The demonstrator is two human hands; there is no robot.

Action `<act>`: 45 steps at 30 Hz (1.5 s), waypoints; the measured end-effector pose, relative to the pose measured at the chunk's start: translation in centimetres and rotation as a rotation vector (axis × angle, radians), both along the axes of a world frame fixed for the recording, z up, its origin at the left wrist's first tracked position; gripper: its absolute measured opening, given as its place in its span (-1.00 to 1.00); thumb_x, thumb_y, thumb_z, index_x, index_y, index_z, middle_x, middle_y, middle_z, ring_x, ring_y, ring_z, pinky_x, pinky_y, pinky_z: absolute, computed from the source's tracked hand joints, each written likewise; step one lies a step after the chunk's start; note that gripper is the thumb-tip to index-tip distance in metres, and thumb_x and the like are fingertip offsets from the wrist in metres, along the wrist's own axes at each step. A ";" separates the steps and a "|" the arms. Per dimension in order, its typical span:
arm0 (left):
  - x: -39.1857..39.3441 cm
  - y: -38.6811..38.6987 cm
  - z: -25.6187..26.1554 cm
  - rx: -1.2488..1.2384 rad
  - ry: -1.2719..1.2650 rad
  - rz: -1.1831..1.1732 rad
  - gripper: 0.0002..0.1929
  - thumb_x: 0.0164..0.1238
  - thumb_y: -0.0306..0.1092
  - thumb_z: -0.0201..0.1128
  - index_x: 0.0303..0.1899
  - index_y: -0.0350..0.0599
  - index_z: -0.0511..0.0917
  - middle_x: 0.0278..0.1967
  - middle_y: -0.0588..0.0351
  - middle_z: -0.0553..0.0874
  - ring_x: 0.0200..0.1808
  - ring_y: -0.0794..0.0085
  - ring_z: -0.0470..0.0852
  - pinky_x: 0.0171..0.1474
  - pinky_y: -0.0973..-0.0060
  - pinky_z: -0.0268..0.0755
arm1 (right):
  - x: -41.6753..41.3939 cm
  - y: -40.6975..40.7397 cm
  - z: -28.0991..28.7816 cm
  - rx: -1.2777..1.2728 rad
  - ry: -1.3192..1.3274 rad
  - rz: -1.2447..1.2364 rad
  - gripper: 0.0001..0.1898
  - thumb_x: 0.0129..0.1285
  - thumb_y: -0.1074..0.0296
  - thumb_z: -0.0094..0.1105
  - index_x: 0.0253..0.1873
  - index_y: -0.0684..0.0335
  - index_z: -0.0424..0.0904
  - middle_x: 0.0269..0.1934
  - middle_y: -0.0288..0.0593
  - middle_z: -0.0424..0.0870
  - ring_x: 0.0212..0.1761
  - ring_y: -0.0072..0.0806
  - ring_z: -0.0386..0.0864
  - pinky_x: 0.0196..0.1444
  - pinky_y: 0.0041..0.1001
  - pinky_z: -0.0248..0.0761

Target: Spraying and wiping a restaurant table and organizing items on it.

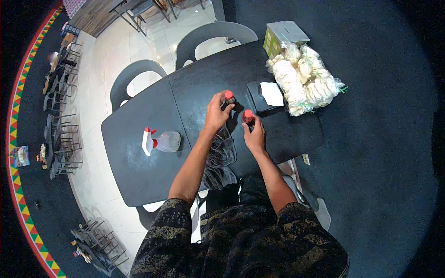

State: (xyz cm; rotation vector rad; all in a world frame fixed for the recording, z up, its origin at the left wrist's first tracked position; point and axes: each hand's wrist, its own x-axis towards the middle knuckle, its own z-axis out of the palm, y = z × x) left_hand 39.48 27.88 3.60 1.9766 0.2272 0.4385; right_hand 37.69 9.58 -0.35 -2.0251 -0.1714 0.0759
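Above the dark table (146, 177), my left hand (218, 110) grips a small bottle with a red cap (228, 95). A second red-capped bottle (247, 116) is held in my right hand (255, 135), a little nearer to me. Both bottles look upright; their contents are hard to make out. Beneath my left forearm lies a crumpled dark grey cloth (220, 153), partly hidden by the arm. Just beyond my right hand sits a black napkin dispenser (255, 91) with a white napkin (272, 93) on it.
On the left, a clear spray bottle (168, 141) with a white and red trigger head lies on the table. Clear bags of pale food (302, 78) and a green and grey box (285, 34) stand at the right end. Grey chairs (139, 69) line the far edge.
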 end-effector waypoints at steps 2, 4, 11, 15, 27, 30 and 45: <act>0.2 -1.3 0.2 0.060 0.049 0.034 -0.48 0.14 -0.37 0.57 0.13 -0.23 0.56 0.02 -0.14 0.70 0.08 -0.06 0.72 0.13 0.16 0.58 | 0.1 -0.7 -0.3 -0.023 -0.019 -0.022 -0.52 0.30 0.44 0.34 0.29 0.31 0.45 0.19 0.14 0.60 0.26 0.07 0.55 0.33 -0.14 0.37; 0.0 -0.7 -0.5 0.134 0.099 0.092 -0.45 0.14 -0.37 0.59 0.15 -0.24 0.55 0.04 -0.14 0.72 0.10 -0.05 0.74 0.13 0.19 0.61 | -0.2 0.0 0.3 -0.030 -0.037 -0.020 -0.52 0.30 0.44 0.34 0.29 0.31 0.45 0.19 0.14 0.60 0.26 0.07 0.55 0.33 -0.14 0.37; 3.1 -2.3 -0.5 0.035 0.150 -0.057 -0.45 0.11 -0.35 0.60 0.12 -0.25 0.57 0.01 -0.18 0.76 0.08 -0.04 0.76 0.07 0.13 0.62 | -0.4 -0.1 -0.7 -0.060 0.015 -0.050 -0.50 0.30 0.39 0.38 0.29 0.30 0.46 0.19 0.15 0.60 0.24 0.06 0.57 0.27 -0.15 0.43; 4.4 -2.5 -0.8 0.139 0.133 -0.124 -0.42 0.11 -0.35 0.59 0.17 -0.23 0.55 0.05 -0.19 0.75 0.09 -0.05 0.75 0.10 0.14 0.62 | -0.6 0.1 -1.4 -0.042 -0.023 -0.086 -0.48 0.28 0.34 0.44 0.28 0.28 0.48 0.16 0.14 0.62 0.19 0.03 0.60 0.21 -0.18 0.47; -4.4 -4.3 -3.0 -0.226 0.222 -0.056 -0.45 0.26 -0.47 0.31 0.31 -0.22 0.46 0.12 -0.24 0.60 0.14 -0.08 0.63 0.24 0.15 0.50 | 0.4 2.3 -1.3 -0.212 -0.127 -0.277 -0.47 0.10 0.14 0.61 0.03 0.29 0.51 -0.08 0.02 0.64 0.07 0.00 0.55 0.14 -0.10 0.38; -5.2 -5.8 -2.9 -0.093 0.189 0.079 -0.42 0.23 -0.36 0.43 0.29 -0.25 0.48 0.17 -0.25 0.59 0.15 -0.07 0.62 0.26 0.13 0.48 | -0.2 2.9 -1.4 -0.183 -0.159 -0.217 -0.46 0.12 0.16 0.59 0.06 0.30 0.51 -0.02 0.02 0.64 0.09 0.04 0.53 0.17 -0.11 0.37; -5.2 -6.1 -4.8 -0.035 0.007 0.058 -0.56 0.26 -0.42 0.44 0.17 -0.23 0.59 0.03 -0.16 0.72 -0.08 -0.01 0.74 0.04 0.20 0.59 | -0.3 0.6 -2.8 -0.148 -0.122 -0.092 -0.66 0.34 0.35 0.34 0.16 0.28 0.58 0.09 0.02 0.68 0.15 -0.01 0.60 0.26 -0.16 0.41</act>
